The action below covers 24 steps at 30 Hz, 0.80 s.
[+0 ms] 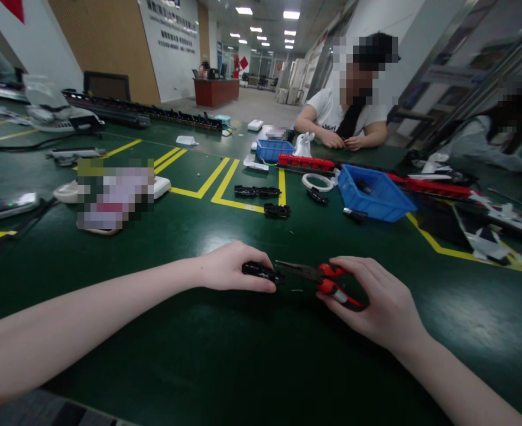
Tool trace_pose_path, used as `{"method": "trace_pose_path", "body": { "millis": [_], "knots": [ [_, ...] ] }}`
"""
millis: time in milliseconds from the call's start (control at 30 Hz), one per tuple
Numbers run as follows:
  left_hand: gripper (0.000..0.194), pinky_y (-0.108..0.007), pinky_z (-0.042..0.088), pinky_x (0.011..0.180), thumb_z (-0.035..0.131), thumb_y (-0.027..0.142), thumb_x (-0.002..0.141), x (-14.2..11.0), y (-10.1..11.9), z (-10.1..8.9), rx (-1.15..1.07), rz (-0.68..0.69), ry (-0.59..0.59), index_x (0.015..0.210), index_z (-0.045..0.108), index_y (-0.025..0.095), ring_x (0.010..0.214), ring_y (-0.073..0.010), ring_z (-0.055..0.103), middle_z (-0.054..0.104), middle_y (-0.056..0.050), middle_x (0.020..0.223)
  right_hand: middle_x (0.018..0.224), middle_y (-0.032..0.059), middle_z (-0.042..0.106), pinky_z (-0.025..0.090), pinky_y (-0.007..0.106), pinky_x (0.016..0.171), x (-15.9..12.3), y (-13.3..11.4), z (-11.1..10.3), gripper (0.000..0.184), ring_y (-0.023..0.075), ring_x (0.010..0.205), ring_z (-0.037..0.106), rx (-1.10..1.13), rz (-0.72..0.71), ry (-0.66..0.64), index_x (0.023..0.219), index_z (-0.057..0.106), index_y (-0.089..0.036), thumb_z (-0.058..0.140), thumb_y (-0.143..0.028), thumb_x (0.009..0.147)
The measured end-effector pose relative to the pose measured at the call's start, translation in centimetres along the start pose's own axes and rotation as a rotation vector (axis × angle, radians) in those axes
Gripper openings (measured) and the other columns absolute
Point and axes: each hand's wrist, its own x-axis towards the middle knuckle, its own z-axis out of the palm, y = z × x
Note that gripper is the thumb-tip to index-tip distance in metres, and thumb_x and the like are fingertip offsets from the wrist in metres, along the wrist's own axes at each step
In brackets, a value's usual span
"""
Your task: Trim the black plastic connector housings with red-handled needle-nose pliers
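Between the thumb and fingers of my left hand [232, 266] is a small black part [261, 271], its right end sticking out past the fingertips. My right hand [376, 296] is wrapped round the red and black handles of a pair of long-nose pliers [305, 270]. The pliers' jaws point left, with the tip close to the black part; whether they touch I cannot tell. Just below the jaws a short thin sliver [297, 290] lies on the green table [225, 355]. Similar black parts [257, 191] lie farther back inside yellow tape lines.
A blue bin [373, 192] with black pieces stands at the right, beside a white tape roll [317, 182]. Behind it runs a long red strip [307, 162]. A phone [116, 198] rests at the left. Across the table a co-worker [349, 112] handles something dark.
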Motion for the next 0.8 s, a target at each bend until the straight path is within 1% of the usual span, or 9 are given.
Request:
{"method": "trace_pose_path", "body": {
  "millis": [233,433,600,800],
  "knots": [
    [0.037,-0.023,0.037,0.061,0.064,0.051,0.087,-0.07,0.05,-0.05,0.021,0.022,-0.007,0.101,0.069,0.017,0.072,-0.0145,0.057,0.065,-0.002,0.082,0.103,0.0111,0.069,0.056,0.038,0.073,0.00,0.40,-0.40,0.043,0.0245,0.089,0.067,-0.033,-0.075,0.001,0.118,0.055,-0.020,0.067,-0.033,0.079],
    [0.038,-0.023,0.037,0.062,0.067,0.051,0.085,-0.08,0.21,-0.09,0.028,0.015,-0.015,0.101,0.068,0.017,0.071,-0.0140,0.057,0.065,-0.001,0.082,0.102,0.0109,0.069,0.056,0.036,0.071,0.03,0.58,-0.47,0.044,0.0235,0.087,0.067,-0.043,-0.113,-0.006,0.118,0.055,-0.019,0.068,-0.034,0.079],
    [0.039,-0.022,0.035,0.059,0.069,0.053,0.081,-0.03,0.08,-0.01,0.013,0.004,0.013,0.094,0.067,0.015,0.067,-0.0129,0.054,0.061,0.000,0.077,0.102,0.0098,0.070,0.056,0.036,0.072,-0.06,0.49,-0.50,0.046,0.0233,0.088,0.067,-0.023,-0.101,-0.005,0.120,0.056,-0.021,0.069,-0.034,0.078],
    [0.042,-0.022,0.032,0.057,0.069,0.057,0.079,0.02,0.06,-0.07,0.020,-0.010,-0.015,0.084,0.064,0.015,0.064,-0.0118,0.050,0.057,0.002,0.071,0.104,0.0114,0.070,0.056,0.038,0.073,-0.18,0.33,-0.44,0.045,0.0245,0.087,0.067,-0.059,-0.122,-0.027,0.119,0.058,-0.019,0.068,-0.036,0.078]
  ]
}}
